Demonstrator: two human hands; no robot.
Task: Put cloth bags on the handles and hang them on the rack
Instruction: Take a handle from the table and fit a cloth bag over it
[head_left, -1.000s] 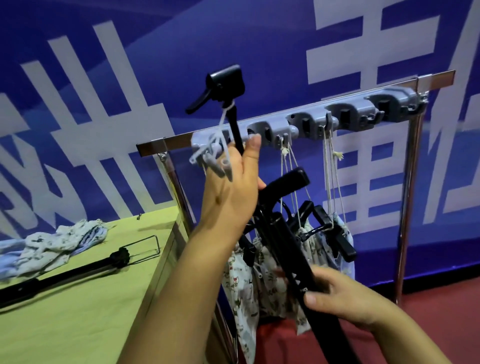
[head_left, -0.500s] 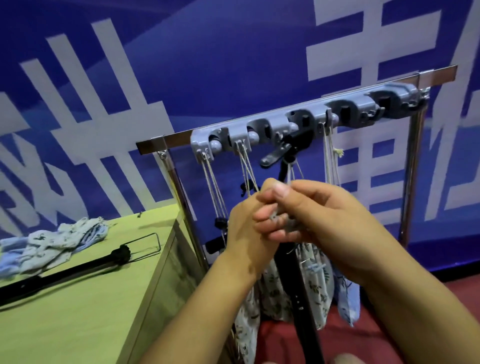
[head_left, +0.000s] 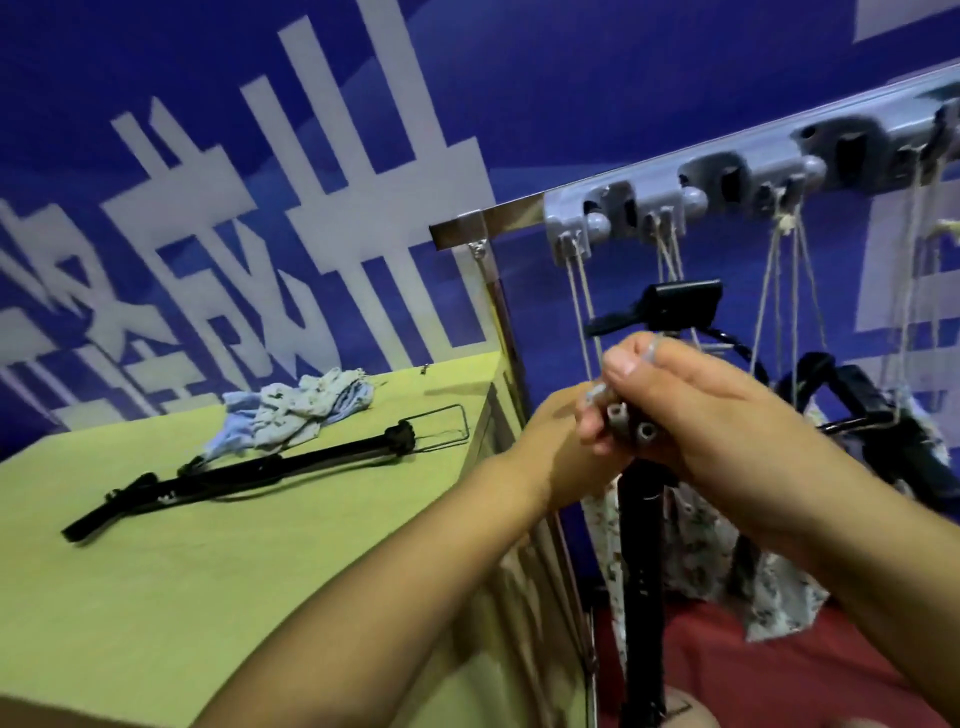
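My right hand (head_left: 711, 415) and my left hand (head_left: 558, 447) meet in front of the rack (head_left: 727, 171), pinching a small grey piece (head_left: 631, 423) at the top of a black handle pole (head_left: 641, 571) that stands upright below them. Its black head with a lever (head_left: 670, 304) shows just above my fingers. Printed cloth bags (head_left: 696, 551) hang by strings from the grey rack hooks, with other black handles (head_left: 852, 410) among them. On the green table lie another black handle (head_left: 244, 473) and a heap of cloth bags (head_left: 296, 410).
The rack's chrome post (head_left: 506, 322) runs down beside the table's right edge (head_left: 483, 431). Behind everything is a blue wall with large white characters. Red floor (head_left: 727, 670) shows under the hanging bags.
The view has swung left and closer, bringing the table more into sight. Both hands stay together on the handle top, lower relative to the rack than before.
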